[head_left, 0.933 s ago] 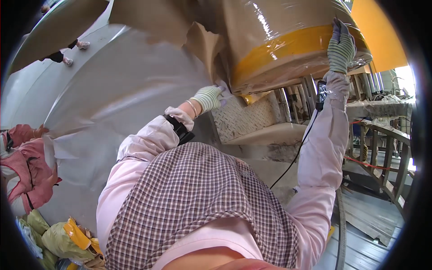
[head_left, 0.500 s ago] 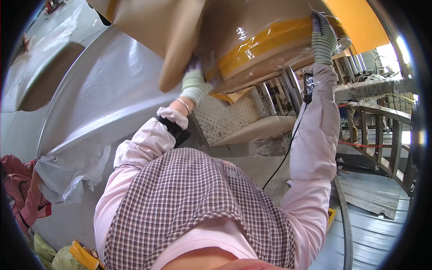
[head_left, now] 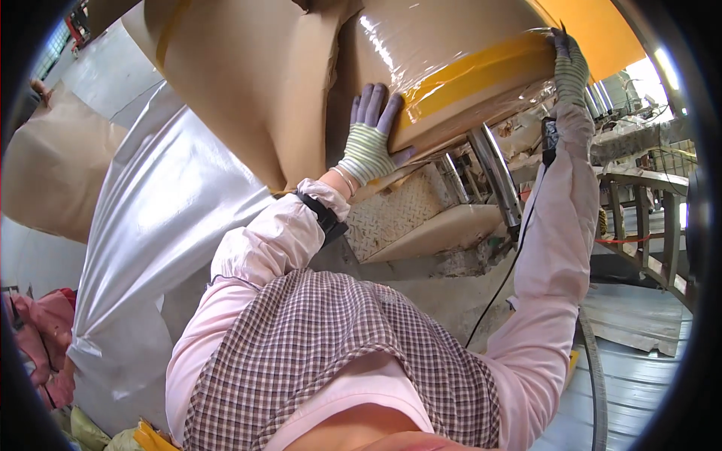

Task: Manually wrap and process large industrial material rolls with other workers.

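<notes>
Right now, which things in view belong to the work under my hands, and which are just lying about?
Seemingly part of it:
bulky film-wrapped brown package with a yellow band, with your left hand against it and right hand at its end;
wide brown paper-like sheet;
shiny silvery-white sheeting.

Probably just lying about:
soft pale-green bundles, lower left;
ribbed grey metal sheeting, lower right.

Blown-out white light hits me at two o'clock; clear plastic film glares at twelve; my fisheye view darkens rimward.
</notes>
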The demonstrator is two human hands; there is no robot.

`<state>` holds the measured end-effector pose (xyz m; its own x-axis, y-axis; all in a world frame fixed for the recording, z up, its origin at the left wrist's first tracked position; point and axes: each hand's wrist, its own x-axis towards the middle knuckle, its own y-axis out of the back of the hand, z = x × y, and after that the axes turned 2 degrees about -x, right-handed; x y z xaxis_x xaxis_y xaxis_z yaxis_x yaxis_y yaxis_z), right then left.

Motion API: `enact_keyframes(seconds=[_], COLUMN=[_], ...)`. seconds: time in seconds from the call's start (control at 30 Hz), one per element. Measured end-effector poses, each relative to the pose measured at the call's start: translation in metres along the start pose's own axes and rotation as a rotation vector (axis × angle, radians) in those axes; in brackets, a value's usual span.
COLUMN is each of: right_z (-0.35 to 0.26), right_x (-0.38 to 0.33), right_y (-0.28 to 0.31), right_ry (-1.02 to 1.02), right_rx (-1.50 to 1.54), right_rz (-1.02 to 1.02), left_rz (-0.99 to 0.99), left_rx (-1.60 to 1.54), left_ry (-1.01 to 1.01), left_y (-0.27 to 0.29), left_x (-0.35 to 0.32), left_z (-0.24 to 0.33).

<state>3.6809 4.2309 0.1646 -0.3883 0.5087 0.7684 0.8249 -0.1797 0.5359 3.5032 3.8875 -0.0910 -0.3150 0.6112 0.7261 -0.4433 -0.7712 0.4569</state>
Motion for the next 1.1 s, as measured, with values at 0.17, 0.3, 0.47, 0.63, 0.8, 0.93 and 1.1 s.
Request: enact_keyframes(seconds=[0.17, 0.3, 0.47, 0.63, 0.8, 0.93, 1.1], right_z=[0.019, 0.022, 0.004, -0.017, -0.035, -0.045, -0.049], right_x=[0.005, 0.001, -0.006, -0.009, -0.014, -0.019, -0.025], right_y=[0.008, -0.001, -0.004, -0.006, -0.008, -0.007, -0.011], right_ry=[0.008, -0.024, -0.110, -0.069, -0.068, 0.160, 0.157], right_rx=[-0.056, 0.266, 0.272, 0.180, 0.180, -0.045, 0.173], right_rz=[-0.044, 0.037, 0.062, 0.087, 0.066, 0.197, 0.132], left_rz=[0.045, 0.189, 0.083, -0.142, -0.198, -0.209, -0.180], left_rx=[-0.060, -0.116, 0.057, 0.109, 0.160, 0.159, 0.149], left_ry=[-0.047, -0.165, -0.113, 0.031, -0.065, -0.205, -0.431], left_y=[-0.001, -0.005, -0.005, -0.010, -0.017, -0.021, -0.010], left_x=[0.038, 0.074, 0.123, 0.177, 0.216, 0.238, 0.230], left_z=[0.026, 0.048, 0.080, 0.116, 0.142, 0.154, 0.134])
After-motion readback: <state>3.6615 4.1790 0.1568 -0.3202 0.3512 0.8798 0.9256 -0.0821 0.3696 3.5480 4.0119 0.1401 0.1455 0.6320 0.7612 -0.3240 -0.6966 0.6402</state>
